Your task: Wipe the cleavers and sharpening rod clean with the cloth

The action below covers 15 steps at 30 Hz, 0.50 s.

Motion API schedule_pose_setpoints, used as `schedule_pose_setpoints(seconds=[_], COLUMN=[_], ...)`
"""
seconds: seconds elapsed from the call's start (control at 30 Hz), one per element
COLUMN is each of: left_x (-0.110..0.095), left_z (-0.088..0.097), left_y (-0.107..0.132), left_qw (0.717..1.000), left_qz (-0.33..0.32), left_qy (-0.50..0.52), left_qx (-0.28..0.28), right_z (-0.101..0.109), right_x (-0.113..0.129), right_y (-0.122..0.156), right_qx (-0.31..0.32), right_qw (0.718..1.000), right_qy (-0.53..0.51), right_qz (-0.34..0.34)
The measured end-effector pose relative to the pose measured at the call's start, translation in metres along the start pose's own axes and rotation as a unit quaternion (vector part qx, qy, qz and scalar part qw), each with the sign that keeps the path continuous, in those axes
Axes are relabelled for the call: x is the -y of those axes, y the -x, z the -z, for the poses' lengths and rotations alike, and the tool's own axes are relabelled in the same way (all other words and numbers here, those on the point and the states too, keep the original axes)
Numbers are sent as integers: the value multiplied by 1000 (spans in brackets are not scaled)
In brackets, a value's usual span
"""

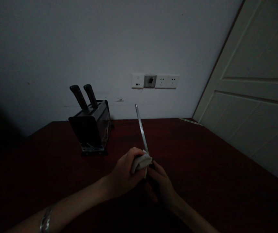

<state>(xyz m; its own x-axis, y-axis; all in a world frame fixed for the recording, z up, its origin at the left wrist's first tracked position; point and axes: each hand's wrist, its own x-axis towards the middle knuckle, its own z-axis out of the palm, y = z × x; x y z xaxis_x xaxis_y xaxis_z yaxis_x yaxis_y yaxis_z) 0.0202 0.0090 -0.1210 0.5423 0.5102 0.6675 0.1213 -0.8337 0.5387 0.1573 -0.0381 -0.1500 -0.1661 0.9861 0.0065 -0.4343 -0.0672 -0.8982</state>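
Note:
A sharpening steel (141, 131), a long thin metal rod, points up and away from me over the table. My right hand (164, 184) is closed around its dark handle, which is mostly hidden by the fingers and shadow. My left hand (124, 173) grips a folded white cloth (141, 162) and presses it against the lower end of the rod, just above the right hand. A black knife block (90, 126) stands to the left, with two black-handled knives (79, 97) upright in its slots.
The dark red wooden table (192, 155) runs back to a pale wall. Wall sockets and a switch (150, 81) sit above its far edge. A panelled white door (252, 97) borders the right side. A thin pale strip (190, 121) lies at the back right corner.

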Motion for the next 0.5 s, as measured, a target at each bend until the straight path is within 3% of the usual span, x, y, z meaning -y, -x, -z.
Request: schedule_pose_setpoints(seconds=[0.33, 0.5], left_x=[7, 5], left_z=[7, 15], left_y=[-5, -11], left_qw=[998, 991], left_qz=[-53, -74], left_qy=[2, 20], left_qx=[-25, -113], right_z=[2, 3], right_x=[11, 19], right_y=[7, 7], right_qx=[-7, -57], right_qw=[996, 989], right_qy=[64, 117], right_qz=[54, 66])
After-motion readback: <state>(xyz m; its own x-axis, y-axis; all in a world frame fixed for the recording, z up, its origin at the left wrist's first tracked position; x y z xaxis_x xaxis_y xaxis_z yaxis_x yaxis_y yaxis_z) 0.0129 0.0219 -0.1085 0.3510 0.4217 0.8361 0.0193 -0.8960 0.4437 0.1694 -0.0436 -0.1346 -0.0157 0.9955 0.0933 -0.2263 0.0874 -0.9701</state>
